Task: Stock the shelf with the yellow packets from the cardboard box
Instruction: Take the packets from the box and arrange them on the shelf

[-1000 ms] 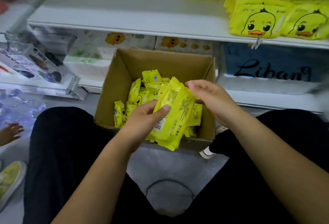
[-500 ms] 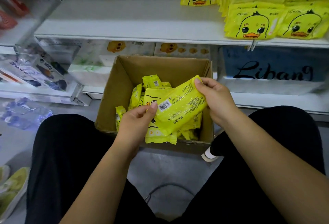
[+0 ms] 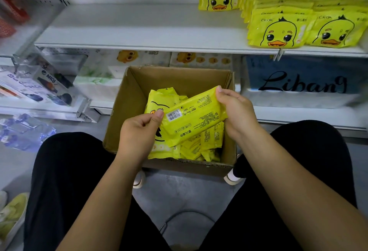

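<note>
The left hand [image 3: 139, 131] pinches one end of a packet [image 3: 195, 117], the right hand [image 3: 237, 111] grips the other, over the box [image 3: 127, 99] on the grey floor [image 3: 179, 195]. Beyond them, a white shelf [image 3: 139, 27] holds duck packets [image 3: 278, 31].

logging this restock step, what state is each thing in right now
cardboard box: open at the top, loose packets lying inside
held packet: over the box, barcode side up, gripped at both ends
left hand: pinches the held packet's barcode end
right hand: grips the held packet's other end
shelf: carries packets at its right end
shelf packets: in overlapping rows, duck face up
</note>
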Demonstrator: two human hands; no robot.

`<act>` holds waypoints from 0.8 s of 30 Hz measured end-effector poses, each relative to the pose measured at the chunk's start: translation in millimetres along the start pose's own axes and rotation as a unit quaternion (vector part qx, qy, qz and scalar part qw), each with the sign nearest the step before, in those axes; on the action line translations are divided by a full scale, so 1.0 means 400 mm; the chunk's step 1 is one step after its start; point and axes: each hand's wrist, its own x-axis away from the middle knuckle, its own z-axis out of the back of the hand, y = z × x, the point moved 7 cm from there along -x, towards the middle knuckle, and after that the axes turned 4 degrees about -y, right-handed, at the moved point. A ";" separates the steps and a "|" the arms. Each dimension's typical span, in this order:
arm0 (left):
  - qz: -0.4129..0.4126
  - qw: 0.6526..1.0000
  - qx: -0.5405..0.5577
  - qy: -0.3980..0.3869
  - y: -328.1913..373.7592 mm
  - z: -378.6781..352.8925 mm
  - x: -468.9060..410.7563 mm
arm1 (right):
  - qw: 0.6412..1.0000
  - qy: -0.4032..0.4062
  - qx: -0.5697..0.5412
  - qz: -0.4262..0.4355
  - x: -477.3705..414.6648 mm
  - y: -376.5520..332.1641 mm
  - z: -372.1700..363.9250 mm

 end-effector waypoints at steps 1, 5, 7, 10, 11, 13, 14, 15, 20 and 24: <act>0.018 0.999 0.032 -0.005 -0.010 -0.003 0.002 | 1.000 -0.005 -0.020 -0.012 -0.005 0.003 0.001; 0.092 0.989 0.089 -0.070 -0.059 -0.042 0.025 | 0.994 -0.044 -0.070 -0.078 -0.026 0.024 -0.001; 0.110 0.987 0.092 -0.071 -0.073 -0.055 0.038 | 0.991 -0.061 -0.067 -0.100 -0.027 0.035 -0.013; 0.128 0.983 0.130 -0.035 -0.089 -0.052 0.036 | 0.991 -0.078 -0.056 -0.097 -0.028 0.039 -0.024; 0.137 0.979 0.147 -0.021 -0.094 -0.045 0.031 | 0.990 -0.101 -0.044 -0.093 -0.028 0.037 -0.031; 0.146 0.976 0.162 0.005 -0.099 -0.025 0.019 | 0.985 -0.155 0.057 -0.056 -0.025 0.028 -0.042; 0.142 0.976 0.162 0.016 -0.096 -0.016 0.013 | 0.974 -0.180 0.133 -0.028 -0.016 0.020 -0.051; 0.136 0.978 0.153 0.028 -0.092 -0.007 0.009 | 0.960 -0.194 0.201 -0.003 -0.006 0.015 -0.059; 0.098 0.993 0.036 0.061 -0.063 0.018 0.004 | 0.919 -0.190 0.330 0.104 0.020 -0.010 -0.076; 0.091 0.992 -0.079 0.046 -0.056 0.024 0.005 | 0.934 -0.169 0.288 0.130 0.014 -0.038 -0.069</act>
